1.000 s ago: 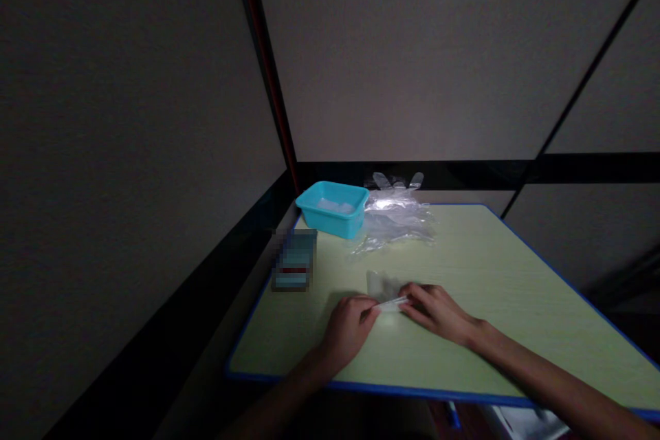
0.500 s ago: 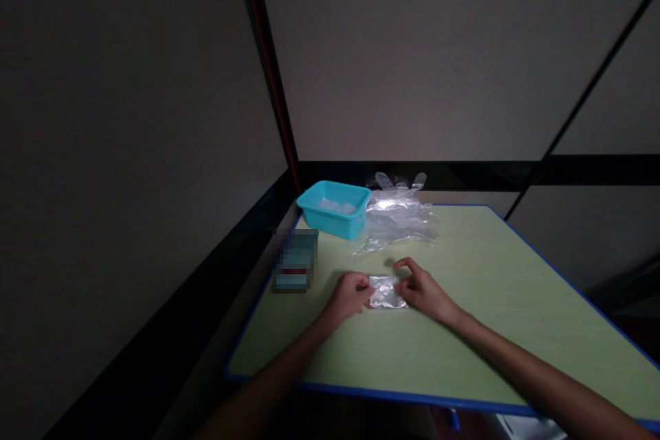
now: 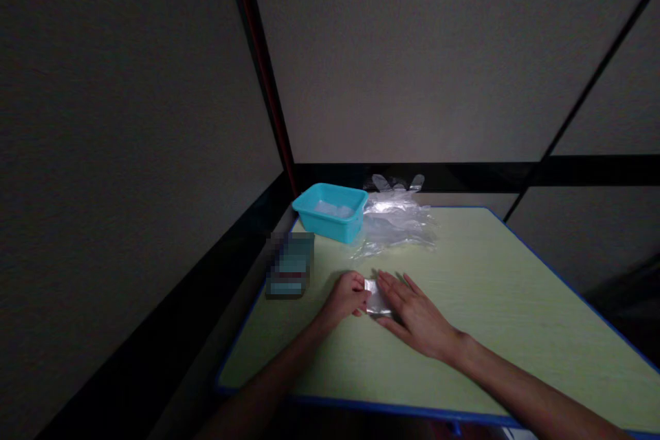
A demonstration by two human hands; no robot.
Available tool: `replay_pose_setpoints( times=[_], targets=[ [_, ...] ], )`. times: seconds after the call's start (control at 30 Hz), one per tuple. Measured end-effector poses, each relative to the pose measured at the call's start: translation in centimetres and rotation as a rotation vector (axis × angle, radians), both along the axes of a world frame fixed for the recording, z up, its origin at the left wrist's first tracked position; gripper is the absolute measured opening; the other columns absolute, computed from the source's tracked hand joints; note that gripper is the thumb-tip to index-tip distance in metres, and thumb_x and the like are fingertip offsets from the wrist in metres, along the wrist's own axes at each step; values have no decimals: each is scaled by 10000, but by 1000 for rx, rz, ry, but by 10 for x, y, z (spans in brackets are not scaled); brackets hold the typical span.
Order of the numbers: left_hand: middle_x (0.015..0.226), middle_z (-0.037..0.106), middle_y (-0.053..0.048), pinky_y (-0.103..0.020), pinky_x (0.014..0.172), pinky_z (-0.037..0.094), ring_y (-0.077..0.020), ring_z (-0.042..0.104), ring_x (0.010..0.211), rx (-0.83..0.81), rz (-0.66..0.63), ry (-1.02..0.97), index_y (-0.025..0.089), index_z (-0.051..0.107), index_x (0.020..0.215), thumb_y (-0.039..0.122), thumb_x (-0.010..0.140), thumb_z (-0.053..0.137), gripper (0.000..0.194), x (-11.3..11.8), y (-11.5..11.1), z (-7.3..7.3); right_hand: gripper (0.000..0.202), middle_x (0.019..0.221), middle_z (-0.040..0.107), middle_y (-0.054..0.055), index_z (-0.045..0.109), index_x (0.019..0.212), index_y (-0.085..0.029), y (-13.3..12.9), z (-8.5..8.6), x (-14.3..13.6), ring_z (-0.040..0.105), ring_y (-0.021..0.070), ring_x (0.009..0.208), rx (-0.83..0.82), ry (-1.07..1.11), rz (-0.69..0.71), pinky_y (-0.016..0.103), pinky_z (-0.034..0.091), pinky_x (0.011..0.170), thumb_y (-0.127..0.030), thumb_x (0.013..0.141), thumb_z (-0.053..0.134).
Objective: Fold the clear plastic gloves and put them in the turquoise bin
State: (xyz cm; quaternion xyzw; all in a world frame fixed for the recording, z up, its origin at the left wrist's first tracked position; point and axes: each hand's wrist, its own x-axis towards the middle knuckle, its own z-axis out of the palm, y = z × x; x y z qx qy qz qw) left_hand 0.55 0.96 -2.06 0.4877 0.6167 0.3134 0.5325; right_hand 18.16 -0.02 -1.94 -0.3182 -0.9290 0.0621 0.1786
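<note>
A small folded plastic glove, clear and shiny, lies on the table before me as a flat rectangle. My left hand pinches its left edge between thumb and fingers. Across its right part my right hand lies flat with fingers stretched out, hiding that end. Farther back, a spread pile of clear disposable plastic gloves rests on the table, some fingertips reaching past the far edge. Left of the pile stands a turquoise basket with clear folded plastic pieces inside.
A pixelated box-like object lies near the left edge of the pale green table, which has a blue rim. Panelled walls stand close at the left and behind.
My right hand has gone from a pinch with a raised index finger to lying flat on the folded glove. The left hand keeps its grip at the left edge.
</note>
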Motion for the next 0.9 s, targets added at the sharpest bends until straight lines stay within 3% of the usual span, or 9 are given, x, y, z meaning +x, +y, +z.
replay_pose_setpoints(
  times=[0.1, 0.23, 0.43, 0.53, 0.6, 0.67, 0.73, 0.8, 0.9],
  targets=[
    [628, 529, 54, -97, 324, 327, -51, 529, 394, 24, 29, 30, 157, 428, 848, 83, 684, 529, 206, 0, -1, 1, 679, 1385, 231, 191, 230, 1338, -62, -1, -6, -3, 178, 246, 1284, -12, -100, 19, 480, 167, 1027, -515, 842, 328],
    [631, 540, 61, -95, 334, 321, -65, 552, 405, 47, 48, 46, 186, 401, 945, 127, 677, 566, 320, 0, 0, 0, 732, 1388, 196, 201, 201, 1348, -50, -2, -11, -1, 169, 263, 1285, -32, -160, -6, 510, 151, 1018, -571, 836, 261],
    [689, 568, 31, -103, 322, 292, -90, 584, 430, 121, 33, 82, 183, 383, 982, 160, 699, 534, 321, -8, -6, -3, 731, 1391, 187, 193, 201, 1350, -61, -2, -13, -1, 166, 267, 1284, -23, -182, -23, 514, 149, 1016, -579, 836, 242],
    [754, 568, 16, -149, 357, 359, -88, 572, 423, 197, 39, 132, 182, 400, 1000, 191, 707, 530, 321, -12, -15, 1, 737, 1392, 181, 195, 174, 1355, -54, -2, -12, -2, 161, 262, 1286, -24, -182, -23, 515, 154, 1015, -577, 839, 233],
    [860, 576, -17, -220, 503, 463, -126, 615, 566, 344, 31, 269, 186, 428, 1021, 192, 715, 523, 321, -12, -24, 6, 748, 1395, 173, 194, 162, 1355, -44, -2, -11, -2, 147, 260, 1289, -13, -167, -27, 507, 157, 1018, -576, 837, 245],
    [1048, 553, -68, -315, 768, 464, -197, 596, 882, 584, -69, 506, 187, 452, 1072, 191, 738, 506, 339, -9, -34, 10, 757, 1401, 156, 192, 162, 1354, -34, -2, -11, -2, 122, 259, 1294, 7, -150, -26, 495, 158, 1024, -574, 833, 262],
    [1256, 440, -101, -354, 958, 342, -224, 419, 1155, 764, -272, 680, 173, 395, 1194, 207, 779, 473, 424, -4, -41, 12, 750, 1403, 154, 190, 168, 1352, -33, -2, -11, -1, 104, 255, 1297, 30, -139, -12, 487, 152, 1030, -566, 835, 275],
    [1372, 294, -110, -351, 1033, 237, -206, 247, 1265, 828, -448, 784, 144, 276, 1295, 242, 820, 432, 510, -1, -45, 9, 736, 1400, 173, 188, 159, 1355, -39, -2, -13, -1, 99, 250, 1298, 47, -140, 5, 482, 145, 1034, -549, 840, 285],
    [1410, 188, -125, -355, 1055, 182, -196, 136, 1298, 821, -552, 913, 104, 185, 1336, 302, 857, 380, 554, -1, -45, -2, 720, 1398, 185, 184, 141, 1362, -56, -2, -16, 0, 101, 247, 1298, 56, -153, 14, 483, 147, 1033, -531, 845, 298]
  ],
)
